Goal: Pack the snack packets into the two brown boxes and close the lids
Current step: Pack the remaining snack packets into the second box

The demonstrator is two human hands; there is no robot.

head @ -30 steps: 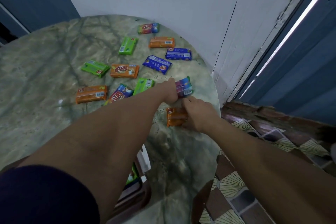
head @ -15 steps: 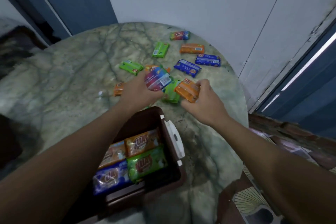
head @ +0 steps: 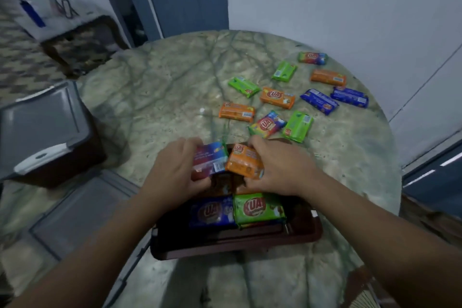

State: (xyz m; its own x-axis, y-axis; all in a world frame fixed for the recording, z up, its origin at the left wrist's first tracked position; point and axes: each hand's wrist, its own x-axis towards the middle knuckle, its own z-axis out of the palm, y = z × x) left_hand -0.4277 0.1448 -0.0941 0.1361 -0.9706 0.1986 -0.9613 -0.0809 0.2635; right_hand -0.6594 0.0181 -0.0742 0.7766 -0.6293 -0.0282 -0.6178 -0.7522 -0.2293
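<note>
An open brown box [head: 235, 245] stands at the table's near edge with a blue packet [head: 212, 211] and a green packet [head: 258, 209] inside. Over its far end, my left hand [head: 172, 170] grips a multicoloured packet [head: 211, 157], and my right hand [head: 277, 170] grips an orange packet [head: 243, 161]. The two held packets touch each other. Beyond them several loose packets lie on the table, among them an orange one [head: 236, 112], a green one [head: 298, 126] and a dark blue one [head: 319, 101]. A second brown box [head: 62, 157] with a grey lid stands at the left.
The round marbled table [head: 162, 97] fills the middle. A loose grey lid [head: 82, 210] lies left of the open box. A white wall stands behind, a blue door at the right, and a small stool with items at the far left.
Both hands have carried their packets back from the scattered pile to above the open box. The view has swung left and down, bringing the second box and the lid into sight.
</note>
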